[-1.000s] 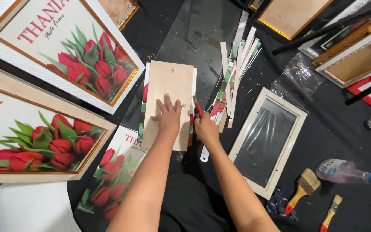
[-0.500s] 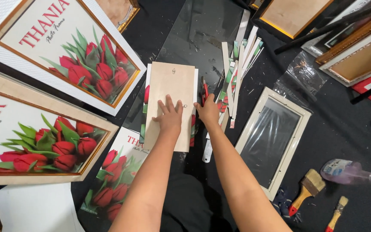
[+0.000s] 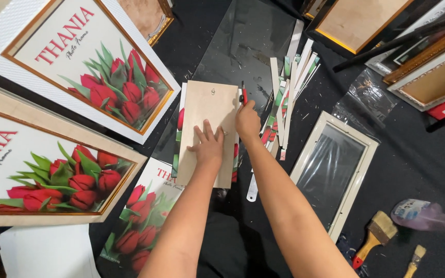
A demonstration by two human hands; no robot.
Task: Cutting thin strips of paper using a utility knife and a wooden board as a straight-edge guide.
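Your right hand (image 3: 247, 119) is clenched around a red-handled cutter (image 3: 243, 93), its tip set against the right edge of the thin wooden backing board (image 3: 208, 110). Your left hand (image 3: 208, 146) grips nothing: it lies flat with fingers spread on the lower half of that board, pressing it down. The board lies lengthwise away from you on a tulip print (image 3: 180, 135), whose coloured edges show along both long sides. Just right of the cutter lies a loose heap of trimmed paper strips (image 3: 286, 87), and a white empty frame with dark glass (image 3: 334, 172) lies further right. To your left are two large framed tulip pictures (image 3: 86, 67), and another unframed tulip print (image 3: 142, 221) lies beside your left forearm. Two paintbrushes (image 3: 374, 237) and a plastic bottle (image 3: 428, 215) lie on the black floor covering (image 3: 408, 154) at lower right.
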